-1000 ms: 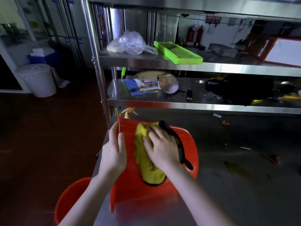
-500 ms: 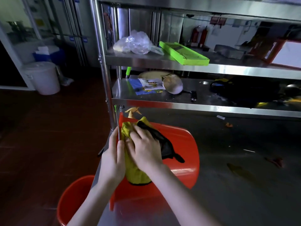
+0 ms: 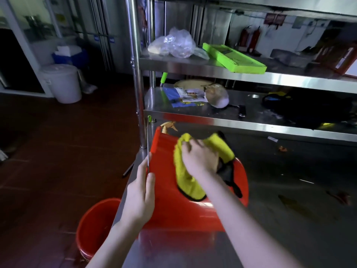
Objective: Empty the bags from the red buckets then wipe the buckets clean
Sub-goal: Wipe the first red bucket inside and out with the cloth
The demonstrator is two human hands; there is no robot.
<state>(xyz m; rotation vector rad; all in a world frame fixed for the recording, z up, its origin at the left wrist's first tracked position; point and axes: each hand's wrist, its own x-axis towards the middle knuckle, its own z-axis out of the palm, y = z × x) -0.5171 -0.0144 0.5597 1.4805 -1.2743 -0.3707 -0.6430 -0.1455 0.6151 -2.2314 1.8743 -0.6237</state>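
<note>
On the counter [image 3: 289,219]: red bucket [image 3: 168,202], lying on its side at the left edge.
Wire handle [image 3: 148,151]: stands up along the bucket's left side and has a red grip at the top.
Left hand [image 3: 141,198]: fingers straight and together, laid flat against the bucket's left side, beside the wire.
Right hand [image 3: 201,159]: on top of the bucket, fingers bent into the cloth and bunching it; blurred.
Cloth [image 3: 188,185]: yellow with dark edging, draped over the bucket's upper side under the right hand.
Second bucket [image 3: 94,225]: red, upright on the floor, just left of the counter.
Upper shelf [image 3: 193,64]: clear plastic bag [image 3: 173,43] and green tray [image 3: 233,58].
Far left: white bin [image 3: 62,84] on the floor.
</note>
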